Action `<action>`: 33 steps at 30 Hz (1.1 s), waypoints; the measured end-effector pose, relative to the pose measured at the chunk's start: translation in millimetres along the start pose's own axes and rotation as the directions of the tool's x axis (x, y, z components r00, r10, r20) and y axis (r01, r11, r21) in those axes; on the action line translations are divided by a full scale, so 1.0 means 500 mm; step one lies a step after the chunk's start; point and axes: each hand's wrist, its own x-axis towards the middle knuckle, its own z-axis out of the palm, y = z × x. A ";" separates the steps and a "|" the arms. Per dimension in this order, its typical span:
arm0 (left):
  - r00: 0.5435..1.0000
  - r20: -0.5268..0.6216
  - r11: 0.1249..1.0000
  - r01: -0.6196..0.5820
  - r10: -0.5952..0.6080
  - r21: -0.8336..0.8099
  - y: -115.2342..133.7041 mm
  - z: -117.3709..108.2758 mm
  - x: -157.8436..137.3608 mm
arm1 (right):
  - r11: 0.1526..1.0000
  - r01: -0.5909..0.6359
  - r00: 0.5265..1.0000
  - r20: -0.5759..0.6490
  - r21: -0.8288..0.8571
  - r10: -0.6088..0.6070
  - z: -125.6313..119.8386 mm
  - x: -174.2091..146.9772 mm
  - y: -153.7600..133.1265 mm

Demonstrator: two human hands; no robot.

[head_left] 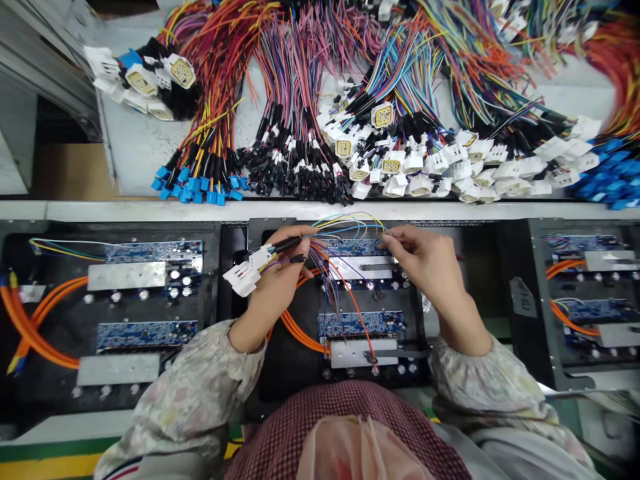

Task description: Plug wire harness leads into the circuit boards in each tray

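My left hand [280,280] is closed around a wire harness whose white connectors [246,272] and black sleeves stick out to the left. From it, thin coloured wires [345,223] arch over to the right above a blue circuit board [353,247]. Other wires of the bundle hang down across the boards. With thumb and index finger pinched, my right hand [425,257] holds the end of a thin wire at the upper board's right side. A second blue circuit board [360,324] and a silver heat sink [345,354] lie below in the same black housing [295,363].
Bundles of wire harnesses [300,87] with blue, black and white connectors lie on a shelf behind a metal rail [150,211]. Black housings with circuit boards [147,335] stand left and right. Thick orange cables [303,333] curve beside the boards.
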 end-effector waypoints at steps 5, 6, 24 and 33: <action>0.999 0.013 0.999 -0.036 0.036 -0.016 -0.001 0.000 0.004 | 0.996 0.056 0.989 -0.134 -0.071 -0.065 -0.014 -0.030 -0.043; 0.999 0.013 0.999 -0.042 0.042 -0.015 -0.001 0.000 0.005 | 0.991 0.113 0.983 -0.134 -0.078 -0.123 -0.014 -0.038 -0.058; 0.999 -0.035 0.999 0.010 -0.011 -0.038 -0.002 -0.001 0.004 | 0.930 0.337 0.937 0.143 -0.143 -0.318 0.093 0.022 -0.123; 0.999 -0.045 0.999 0.019 -0.021 -0.026 0.001 -0.001 0.003 | 0.915 0.368 0.928 0.131 -0.168 -0.349 0.093 0.022 -0.122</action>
